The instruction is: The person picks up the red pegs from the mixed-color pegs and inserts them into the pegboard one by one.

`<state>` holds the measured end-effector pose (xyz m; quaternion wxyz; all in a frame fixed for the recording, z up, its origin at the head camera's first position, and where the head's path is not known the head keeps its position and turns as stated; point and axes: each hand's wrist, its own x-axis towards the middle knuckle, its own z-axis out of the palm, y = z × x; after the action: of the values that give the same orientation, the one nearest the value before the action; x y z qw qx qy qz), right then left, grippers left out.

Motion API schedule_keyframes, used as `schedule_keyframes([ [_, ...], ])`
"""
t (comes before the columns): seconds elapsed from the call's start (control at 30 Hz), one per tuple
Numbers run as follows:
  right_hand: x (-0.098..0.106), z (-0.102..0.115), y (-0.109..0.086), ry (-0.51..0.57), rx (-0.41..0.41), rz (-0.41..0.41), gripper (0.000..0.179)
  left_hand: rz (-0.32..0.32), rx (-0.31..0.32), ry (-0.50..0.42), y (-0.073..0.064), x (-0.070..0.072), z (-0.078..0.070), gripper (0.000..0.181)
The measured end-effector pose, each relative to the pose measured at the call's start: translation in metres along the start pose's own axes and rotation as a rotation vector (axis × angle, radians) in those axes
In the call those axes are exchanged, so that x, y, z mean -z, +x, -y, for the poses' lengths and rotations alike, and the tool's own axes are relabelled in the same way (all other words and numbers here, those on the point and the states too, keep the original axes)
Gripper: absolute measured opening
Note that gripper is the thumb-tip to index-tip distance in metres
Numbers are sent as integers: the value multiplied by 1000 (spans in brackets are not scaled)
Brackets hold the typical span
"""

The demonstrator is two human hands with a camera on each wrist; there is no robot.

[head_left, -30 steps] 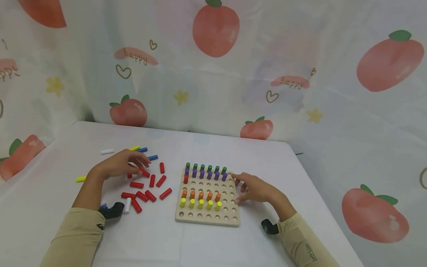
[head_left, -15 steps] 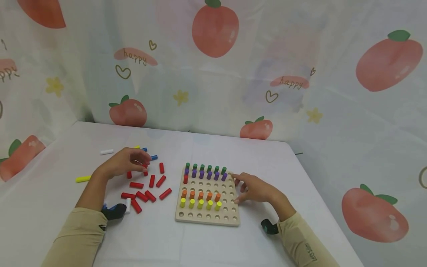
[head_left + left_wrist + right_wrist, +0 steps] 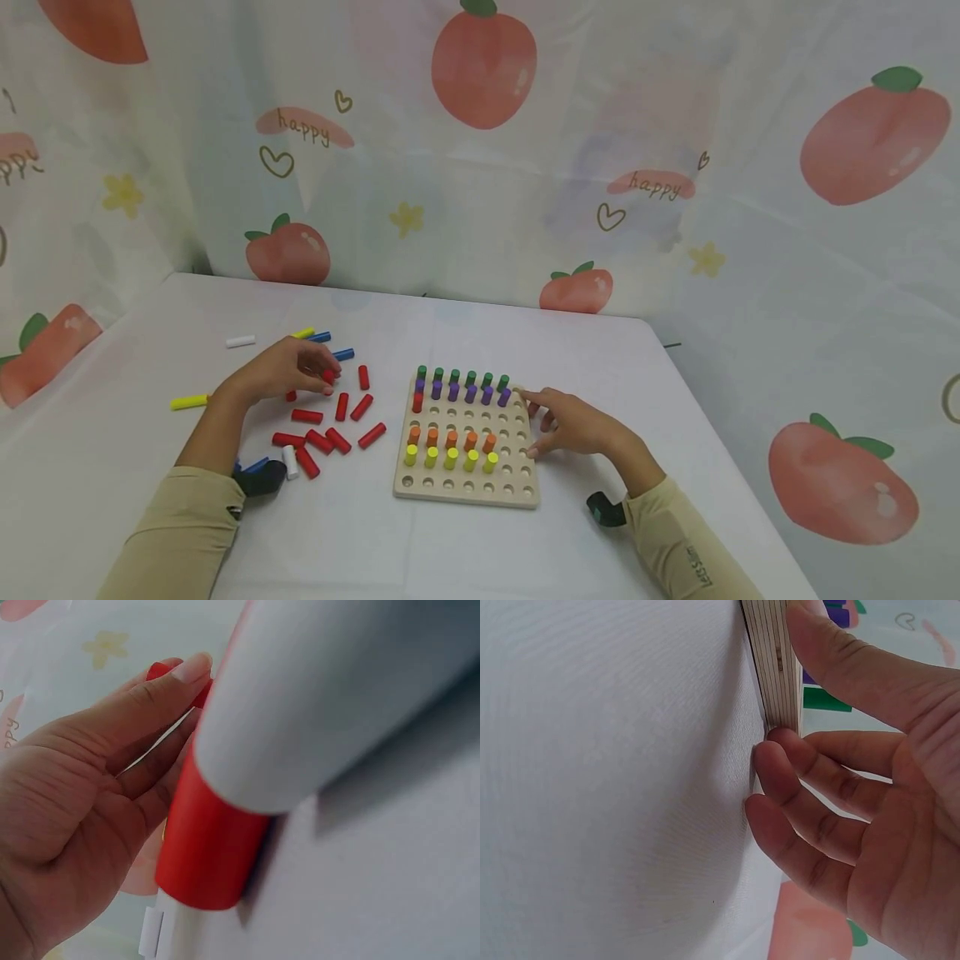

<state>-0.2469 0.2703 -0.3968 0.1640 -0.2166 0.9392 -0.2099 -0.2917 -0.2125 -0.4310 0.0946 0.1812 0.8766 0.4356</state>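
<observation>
My left hand (image 3: 276, 373) is over the loose pegs on the left, pinching a red peg (image 3: 328, 377) between thumb and fingers. In the left wrist view, the ends of this red peg (image 3: 157, 670) show past the thumb. The wooden pegboard (image 3: 465, 497) lies in front of me with rows of green, purple, orange and yellow pegs. One red peg (image 3: 417, 403) stands at the left of its third row. My right hand (image 3: 581, 427) touches the board's right side, fingers spread. In the right wrist view, the thumb (image 3: 847, 656) and a fingertip meet the board's layered edge (image 3: 771, 667).
Several red pegs (image 3: 338, 440) lie scattered left of the board. Around them are a white peg (image 3: 290, 462), blue pegs (image 3: 343, 354) and yellow pegs (image 3: 189, 402). Another white peg (image 3: 241, 341) lies farther back. A fruit-print curtain (image 3: 480, 192) stands behind the white table.
My left hand has picked up a red peg from the pile, and the peg has tilted upright between its fingers. The right hand and the board have stayed in place.
</observation>
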Motion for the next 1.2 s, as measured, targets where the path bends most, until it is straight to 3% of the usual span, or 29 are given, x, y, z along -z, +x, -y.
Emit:
schedule_keyframes([
  [0.33,0,0,-1,-6,-7,1,90,1,61,41,-1,1,0,26],
  [0.8,2,1,-2,9,-9,10,90,1,2,27,1,-3,-7,25],
  [1.2,-1,-3,-1,26,-2,2,90,-29,-102,69,6,-6,-35,28],
])
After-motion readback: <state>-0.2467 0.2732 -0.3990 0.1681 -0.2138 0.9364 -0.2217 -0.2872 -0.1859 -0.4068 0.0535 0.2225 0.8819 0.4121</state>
